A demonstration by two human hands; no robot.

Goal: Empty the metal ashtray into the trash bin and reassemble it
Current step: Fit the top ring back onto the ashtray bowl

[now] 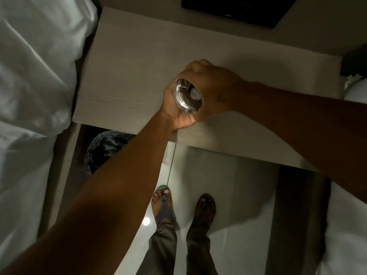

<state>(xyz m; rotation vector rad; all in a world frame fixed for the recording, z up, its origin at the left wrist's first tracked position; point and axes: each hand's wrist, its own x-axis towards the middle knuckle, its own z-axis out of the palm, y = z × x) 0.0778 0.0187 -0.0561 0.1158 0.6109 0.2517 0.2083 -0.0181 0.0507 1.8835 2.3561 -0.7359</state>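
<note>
Both hands, left (174,108) and right (210,86), close around the tilted metal ashtray (187,96) above the table (129,66).

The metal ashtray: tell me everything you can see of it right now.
The metal ashtray is a round, shiny, silvery dish with a raised rim and a dull grey centre. It is tilted on edge above the pale wooden tabletop, clasped between the left hand below and the right hand above. Whether anything lies inside is unclear.
</note>
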